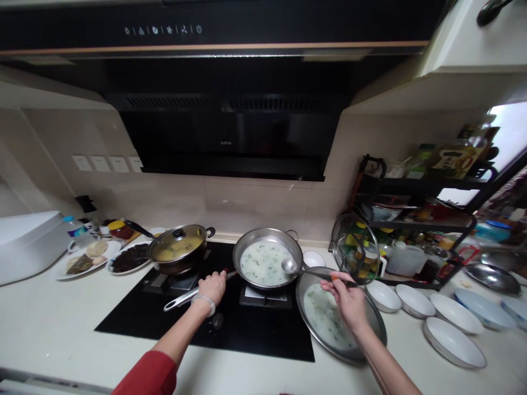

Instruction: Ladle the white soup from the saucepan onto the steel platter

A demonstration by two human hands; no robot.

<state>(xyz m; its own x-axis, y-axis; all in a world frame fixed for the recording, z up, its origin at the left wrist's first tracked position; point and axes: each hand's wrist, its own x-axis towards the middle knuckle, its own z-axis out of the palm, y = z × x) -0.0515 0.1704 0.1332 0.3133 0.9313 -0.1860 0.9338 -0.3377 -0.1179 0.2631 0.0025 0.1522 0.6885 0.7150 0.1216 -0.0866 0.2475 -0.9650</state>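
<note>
My left hand (212, 291) is wrapped round the long metal handle of a wok (297, 258), which sits on the right burner. White soup with green bits (263, 263) fills much of the wok. In my right hand (346, 300) is the dark handle of a ladle (289, 266), its round bowl over the right side of the wok, at the soup's edge. Whether the ladle holds soup, I cannot tell. Under my right hand stands a wide metal basin (376, 323) containing similar pale soup, partly hidden by my hand and forearm.
A lidded pan (178, 251) stands on the left burner. Plates of food (130, 258) lie further left. Several white bowls (455, 341) line the right counter, before a spice rack (420, 222). A glass lid (354, 247) leans there. The range hood (230, 137) hangs above.
</note>
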